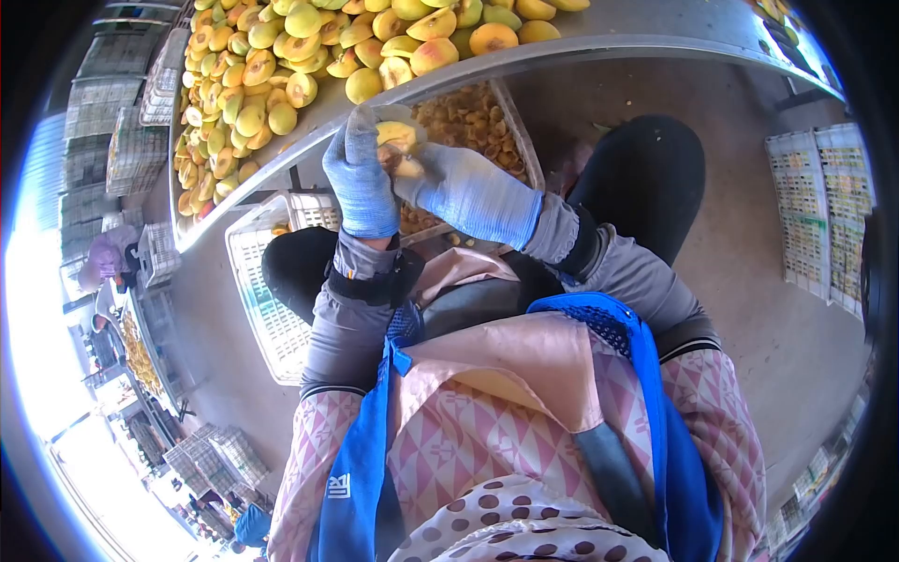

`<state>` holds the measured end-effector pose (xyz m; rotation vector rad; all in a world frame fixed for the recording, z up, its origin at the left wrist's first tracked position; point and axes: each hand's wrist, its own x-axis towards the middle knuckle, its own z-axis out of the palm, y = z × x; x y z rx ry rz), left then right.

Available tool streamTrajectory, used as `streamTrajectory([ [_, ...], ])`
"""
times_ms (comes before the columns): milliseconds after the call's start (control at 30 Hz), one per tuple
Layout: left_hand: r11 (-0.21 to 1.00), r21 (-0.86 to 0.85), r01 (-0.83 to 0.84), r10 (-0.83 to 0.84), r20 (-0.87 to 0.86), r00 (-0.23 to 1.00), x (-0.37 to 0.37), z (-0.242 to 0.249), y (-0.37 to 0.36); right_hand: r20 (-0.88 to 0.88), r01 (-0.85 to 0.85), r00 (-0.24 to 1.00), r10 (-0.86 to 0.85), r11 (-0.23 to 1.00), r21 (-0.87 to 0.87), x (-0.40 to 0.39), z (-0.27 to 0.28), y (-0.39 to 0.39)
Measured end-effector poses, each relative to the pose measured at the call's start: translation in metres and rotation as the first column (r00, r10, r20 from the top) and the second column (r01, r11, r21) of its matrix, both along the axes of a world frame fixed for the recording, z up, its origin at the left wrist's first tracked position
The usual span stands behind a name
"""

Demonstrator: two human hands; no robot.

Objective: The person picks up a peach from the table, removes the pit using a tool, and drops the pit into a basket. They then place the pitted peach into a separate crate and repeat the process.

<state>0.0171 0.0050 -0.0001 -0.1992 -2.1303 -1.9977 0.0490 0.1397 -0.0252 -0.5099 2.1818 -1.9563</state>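
My two hands, in blue-grey knitted gloves, meet just below the table's near edge. A yellow peach half [397, 134] sits between them. My left hand [361, 183] closes on its left side, with the fingers pointing up. My right hand [479, 195] reaches in from the right, its fingers curled at the fruit. A small brownish piece [406, 167] shows under the peach half, between the hands; I cannot tell whether it is a pit. Below the hands stands a crate [520, 131] of brown pits or scraps, partly covered by them.
A metal-edged table [599, 45] carries a large heap of cut peaches [253, 84]. A white plastic crate [267, 304] stands by my left knee. Stacked crates [819, 215] are at the right, more [103, 131] at the left. A person [110, 255] is at the far left.
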Motion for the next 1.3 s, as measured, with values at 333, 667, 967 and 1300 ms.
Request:
streamTrajectory([
  [333,0.91,0.328,0.253,-0.33,0.206,0.921,-0.008,-0.017,-0.013,0.53,-0.031,0.754,0.387,0.828,-0.56,-0.001,0.007,0.022],
  [667,0.966,0.245,-0.077,-0.029,0.404,0.914,-0.011,0.018,-0.065,0.066,-0.073,0.995,0.074,0.997,-0.021,-0.002,-0.02,0.007],
  [967,0.199,-0.969,0.147,0.437,0.222,0.871,0.001,0.004,-0.349,-0.119,-0.025,0.989,0.093,0.877,0.479,0.009,-0.004,0.005],
  [1300,0.018,-0.997,0.081,0.309,0.083,0.948,-0.161,-0.009,-0.176,-0.086,0.024,0.996,0.021,0.87,0.493,-0.009,0.001,-0.005],
])
